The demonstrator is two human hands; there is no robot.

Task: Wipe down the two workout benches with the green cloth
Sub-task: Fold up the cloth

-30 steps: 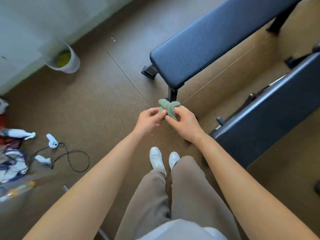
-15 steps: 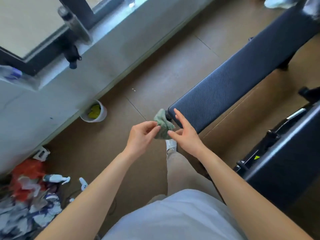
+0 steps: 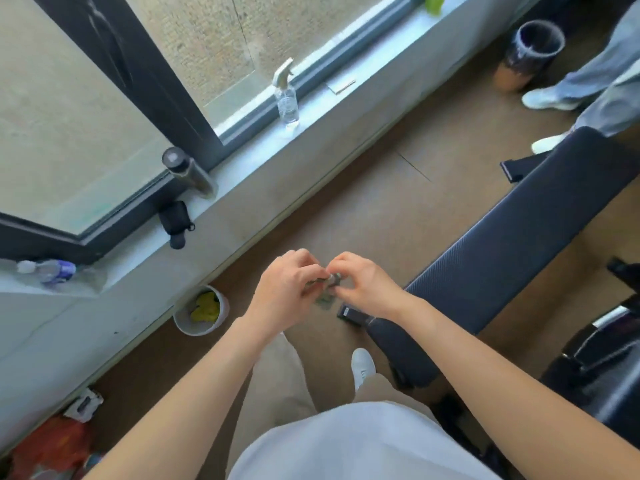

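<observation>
The green cloth (image 3: 325,298) is bunched small between both my hands, with only a scrap showing below the fingers. My left hand (image 3: 287,292) and my right hand (image 3: 363,289) both pinch it with curled fingers, held in the air over the brown floor. A dark blue padded bench (image 3: 519,237) runs from under my right wrist up to the right. A second dark bench (image 3: 616,393) shows partly at the right edge.
A grey window ledge (image 3: 242,188) carries a spray bottle (image 3: 286,98), a dark flask (image 3: 188,173) and a black pouch (image 3: 176,221). A white bucket (image 3: 202,311) stands on the floor by the wall. Another person's legs (image 3: 595,88) stand at top right beside a dark bin (image 3: 530,53). Litter lies at bottom left.
My view has tilted up toward the window. Both hands have closed tighter round the cloth, which is now mostly hidden, and the near bench has slid to the right of the frame.
</observation>
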